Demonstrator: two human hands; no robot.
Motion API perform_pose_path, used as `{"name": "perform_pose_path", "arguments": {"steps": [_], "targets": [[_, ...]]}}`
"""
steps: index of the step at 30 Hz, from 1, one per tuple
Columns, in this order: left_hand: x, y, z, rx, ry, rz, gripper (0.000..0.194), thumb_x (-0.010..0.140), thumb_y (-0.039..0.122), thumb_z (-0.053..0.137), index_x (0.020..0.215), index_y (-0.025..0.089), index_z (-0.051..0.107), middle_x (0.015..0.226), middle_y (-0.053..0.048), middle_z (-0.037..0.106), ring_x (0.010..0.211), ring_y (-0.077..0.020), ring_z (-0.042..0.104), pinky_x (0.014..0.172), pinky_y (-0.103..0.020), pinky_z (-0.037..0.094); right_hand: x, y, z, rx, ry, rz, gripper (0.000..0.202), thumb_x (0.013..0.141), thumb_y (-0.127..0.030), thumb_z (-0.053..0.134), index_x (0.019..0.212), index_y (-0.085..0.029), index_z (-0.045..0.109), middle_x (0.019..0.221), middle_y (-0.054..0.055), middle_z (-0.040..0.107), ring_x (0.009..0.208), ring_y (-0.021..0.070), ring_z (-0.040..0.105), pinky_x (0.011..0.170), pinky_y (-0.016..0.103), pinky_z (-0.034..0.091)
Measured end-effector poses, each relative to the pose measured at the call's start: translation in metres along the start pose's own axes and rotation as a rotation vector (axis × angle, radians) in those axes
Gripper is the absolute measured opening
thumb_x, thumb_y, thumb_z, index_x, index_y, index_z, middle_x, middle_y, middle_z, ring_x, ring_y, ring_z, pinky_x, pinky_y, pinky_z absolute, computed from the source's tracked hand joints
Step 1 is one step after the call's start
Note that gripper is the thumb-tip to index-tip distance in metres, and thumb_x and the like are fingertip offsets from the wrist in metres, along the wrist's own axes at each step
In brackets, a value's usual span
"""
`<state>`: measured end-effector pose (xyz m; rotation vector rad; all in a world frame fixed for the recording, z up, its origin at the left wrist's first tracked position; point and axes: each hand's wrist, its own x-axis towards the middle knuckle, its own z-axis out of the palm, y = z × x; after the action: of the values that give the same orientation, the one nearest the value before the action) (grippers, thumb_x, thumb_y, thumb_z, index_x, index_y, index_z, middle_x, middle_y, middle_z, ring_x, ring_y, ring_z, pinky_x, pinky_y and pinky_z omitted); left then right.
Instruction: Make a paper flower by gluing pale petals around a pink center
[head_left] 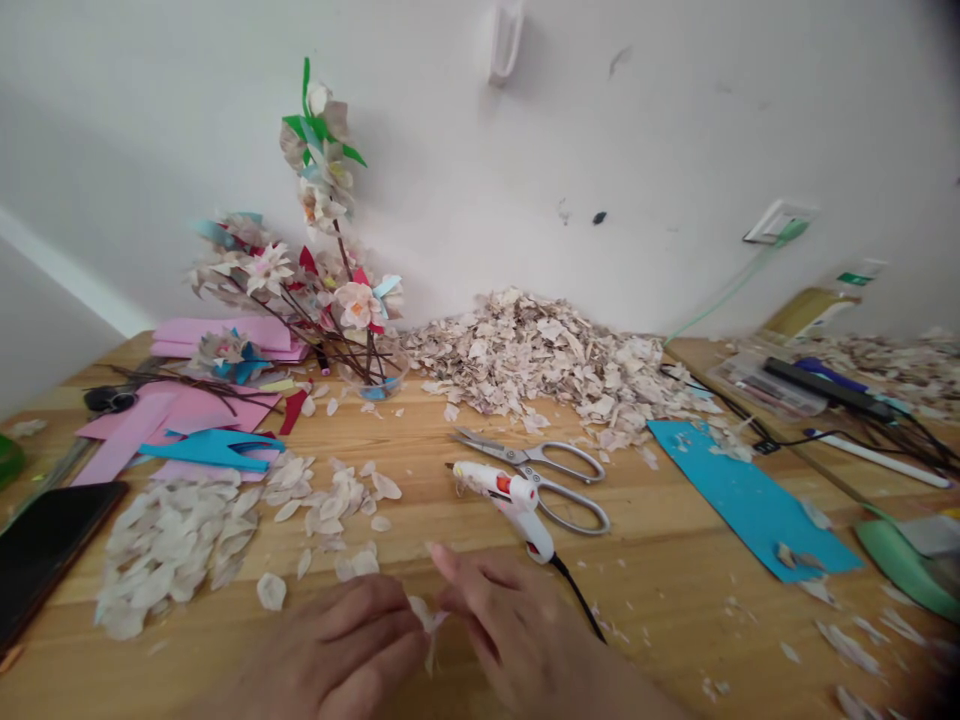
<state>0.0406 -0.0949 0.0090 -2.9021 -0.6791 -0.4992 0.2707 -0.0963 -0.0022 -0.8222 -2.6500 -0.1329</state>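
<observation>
At the front edge of the table, my left hand (360, 645) and my right hand (510, 620) almost meet, both with curled fingers. Between their fingertips is a small cluster of pale petals (430, 628), slightly blurred, with a pinkish bit at its middle. My fingers cover part of it. Just beyond my right hand lies a white glue gun (499, 487) with a black cord. Behind it, silver scissors (559, 465) rest with their blades slightly apart. Loose petals (169, 545) are spread to the left of my left hand.
A large heap of dried petals (525, 360) leans against the wall. Petal flowers on twigs stand in a clear cup (375, 378). Coloured paper (180, 415) and a phone (52, 550) lie left; a blue sheet (750, 495) and a green mouse-shaped object (904, 565) lie right.
</observation>
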Motion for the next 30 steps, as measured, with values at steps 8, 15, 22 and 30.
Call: {"name": "perform_pose_path", "arguments": {"steps": [8,15,22,30], "targets": [[0.0038,0.0016,-0.0026,-0.004,0.006,0.046,0.040,0.085,0.002,0.027,0.107,0.017,0.057,0.095,-0.001,0.075,0.091,-0.0162,0.067,0.077,-0.024,0.055,-0.0001,-0.0001,0.0052,0.202,0.034,0.096,0.061,0.082,0.000,0.042,0.139,-0.005,0.020,0.108,0.008,0.066,0.091,0.0168,0.059,0.083,0.026,0.051],[0.0067,0.0042,-0.0034,-0.039,0.050,-0.031,0.040,0.081,0.001,0.033,0.111,0.018,0.054,0.092,0.000,0.075,0.086,-0.0173,0.068,0.071,-0.026,0.057,0.0002,-0.0006,0.0068,0.202,0.048,0.124,0.066,0.083,-0.003,0.041,0.142,-0.009,0.011,0.107,0.008,0.067,0.088,0.0175,0.062,0.079,0.028,0.053],[0.0046,0.0043,-0.0012,-0.203,0.031,-0.155,0.046,0.074,0.000,0.042,0.117,0.015,0.047,0.099,-0.007,0.070,0.091,-0.0153,0.064,0.075,-0.023,0.055,0.0010,-0.0012,0.0057,0.195,0.065,0.164,0.057,0.086,-0.006,0.038,0.139,-0.009,0.017,0.104,0.009,0.067,0.084,0.0197,0.061,0.077,0.031,0.054],[0.0010,0.0068,0.0061,-0.209,0.061,-0.179,0.047,0.075,0.001,0.044,0.119,0.018,0.047,0.097,-0.007,0.070,0.088,-0.0162,0.065,0.071,-0.023,0.055,0.0044,-0.0036,0.0058,0.236,0.081,0.221,0.051,0.084,-0.009,0.043,0.133,-0.012,0.030,0.101,0.009,0.067,0.088,0.0208,0.062,0.076,0.032,0.054]]}}
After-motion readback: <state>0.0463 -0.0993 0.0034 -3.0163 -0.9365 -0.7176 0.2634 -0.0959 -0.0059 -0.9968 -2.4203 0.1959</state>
